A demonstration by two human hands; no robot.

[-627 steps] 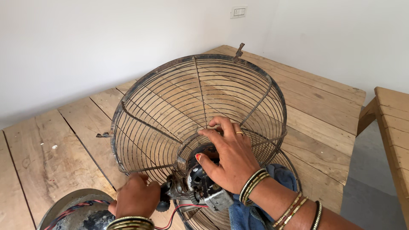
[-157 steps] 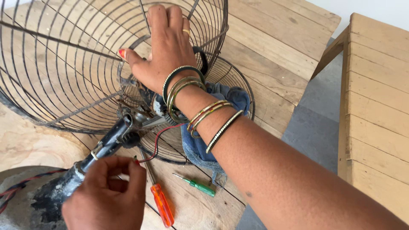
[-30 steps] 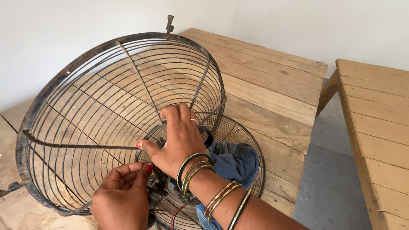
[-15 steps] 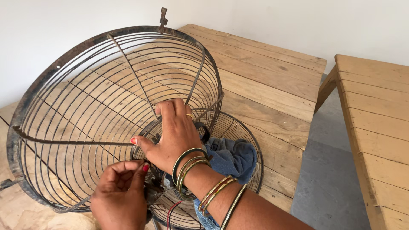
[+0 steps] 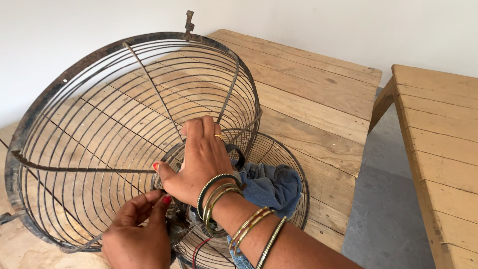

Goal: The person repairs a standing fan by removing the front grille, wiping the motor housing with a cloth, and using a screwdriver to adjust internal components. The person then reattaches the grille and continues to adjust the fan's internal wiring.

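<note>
A large rusty wire fan guard (image 5: 99, 124) stands tilted on a wooden table, its open side facing me. My right hand (image 5: 199, 159), with bangles on the wrist, presses against the guard's centre ring from behind and grips it. My left hand (image 5: 137, 239) sits just below, fingers pinched at the hub where the fan motor (image 5: 181, 234) with red wires shows. Whatever those fingers hold is hidden.
A second wire guard (image 5: 294, 179) lies flat behind, with a blue cloth (image 5: 271, 187) on it. The plank table (image 5: 308, 94) ends at the right, a grey floor gap (image 5: 388, 199) follows, then another wooden table (image 5: 443, 129). A white wall is behind.
The view has shifted slightly and the guard sits a little further left and higher. My left hand has moved closer under my right hand at the hub.
</note>
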